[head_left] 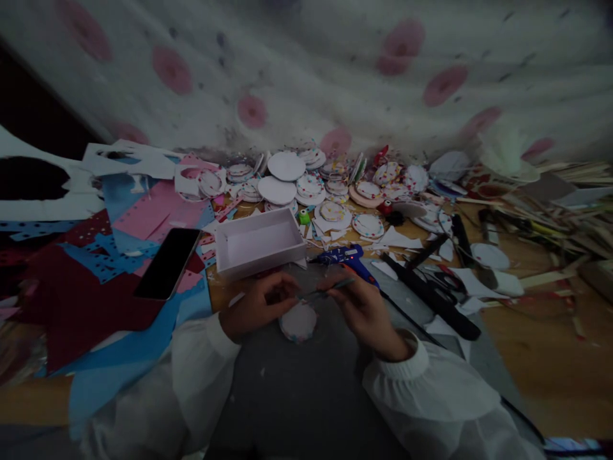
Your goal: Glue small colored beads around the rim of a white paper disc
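My right hand [361, 306] grips a slim grey pen-like tool [339, 285], its thin end pointing left; dim light hides its exact kind. Opposite it, my left hand [263, 301] has thumb and fingers brought together near the tool's tip. Anything between those fingertips is too small and blurred to make out. Just below the fingers lies a round white disc [298, 321] with coloured specks around its rim, flat on the dark grey mat [306, 390]. A blue glue gun [342, 255] rests behind my right hand, and a white open box [258, 243] stands behind my left.
Many decorated discs [311, 185] are piled along the back by the curtain [287, 64]. Left are coloured sheets [110, 287] and a black phone [169, 263]. Scissors [443, 281], a long black object [433, 299], paper scraps and wooden sticks [565, 223] crowd the right.
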Available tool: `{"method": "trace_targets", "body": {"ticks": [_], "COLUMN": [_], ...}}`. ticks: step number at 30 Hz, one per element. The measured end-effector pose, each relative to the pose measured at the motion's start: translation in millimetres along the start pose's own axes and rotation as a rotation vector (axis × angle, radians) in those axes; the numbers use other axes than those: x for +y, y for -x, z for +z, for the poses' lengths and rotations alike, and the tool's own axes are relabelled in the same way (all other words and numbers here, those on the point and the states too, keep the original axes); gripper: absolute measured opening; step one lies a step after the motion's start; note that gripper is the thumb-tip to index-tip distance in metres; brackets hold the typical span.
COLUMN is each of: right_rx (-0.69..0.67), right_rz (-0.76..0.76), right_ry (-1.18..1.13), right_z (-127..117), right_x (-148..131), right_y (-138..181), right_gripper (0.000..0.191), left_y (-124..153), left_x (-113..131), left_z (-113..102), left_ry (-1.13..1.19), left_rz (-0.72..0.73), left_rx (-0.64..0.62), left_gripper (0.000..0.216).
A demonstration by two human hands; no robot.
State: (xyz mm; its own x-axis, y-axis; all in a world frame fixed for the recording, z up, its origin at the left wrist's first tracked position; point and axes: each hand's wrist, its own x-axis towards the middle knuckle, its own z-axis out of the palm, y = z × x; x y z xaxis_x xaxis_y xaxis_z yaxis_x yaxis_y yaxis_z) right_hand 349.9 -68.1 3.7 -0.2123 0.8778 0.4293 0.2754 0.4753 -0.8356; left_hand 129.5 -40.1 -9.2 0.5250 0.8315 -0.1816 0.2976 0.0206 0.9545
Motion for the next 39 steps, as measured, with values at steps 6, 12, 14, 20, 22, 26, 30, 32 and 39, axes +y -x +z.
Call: {"method": "trace_targets", "body": {"ticks": [6,12,14,20,22,26,30,32,39], "right_rx": [-0.063,-0.098,-0.115,-0.136,-0.146,-0.128,-0.114,-0.114,0.063], "right_rz": [-0.02,-0.073,-0.083,-0.106,-0.093,-0.079,-0.1,-0.1,-0.103], "right_ry": [0.025,0.053,0.051,0.004,0.01,0.044,0.067,0.07,0.02], "right_z": [0.0,0.4,0.5,1.6,1.9,2.2,2.4,2.2,-1.1], "right_x": [5.0,5.3,4.7,3.7,3.4,3.0,1.8,1.3,-1.8], "right_y": [5.1,5.8,6.0,7.5,7.6,7.1,7.5,7.9,4.5], "right_gripper": [0.01,0.012,0.012,0.014,0.015,0.015,0.015,0.016,0.016], "left_y": [-0.7,-1.3,-1.6,-2.2,-2.3,-2.6,-2.6,-2.4,-3.1], "left_x": [0.1,-2.1,-2.2,-0.7,-2.1,-4.9,-3.1,-1.4,-0.3], "left_z": [-0.1,1.2,1.9,2.9,2.6,1.7,1.6,1.7,1.2], "left_ry": [-0.012,-0.006,-0.005,-0.015,-0.019,-0.008,-0.002,0.004,-0.021], "left_rz": [0.014,0.023,0.022,0.028,0.033,0.029,0.018,0.007,0.009], "left_rx": [0.002,0.013,0.024,0.055,0.066,0.071,0.074,0.074,0.094], "left_gripper": [0.026,0.026,0.025,0.022,0.022,0.023,0.022,0.023,0.021]}}
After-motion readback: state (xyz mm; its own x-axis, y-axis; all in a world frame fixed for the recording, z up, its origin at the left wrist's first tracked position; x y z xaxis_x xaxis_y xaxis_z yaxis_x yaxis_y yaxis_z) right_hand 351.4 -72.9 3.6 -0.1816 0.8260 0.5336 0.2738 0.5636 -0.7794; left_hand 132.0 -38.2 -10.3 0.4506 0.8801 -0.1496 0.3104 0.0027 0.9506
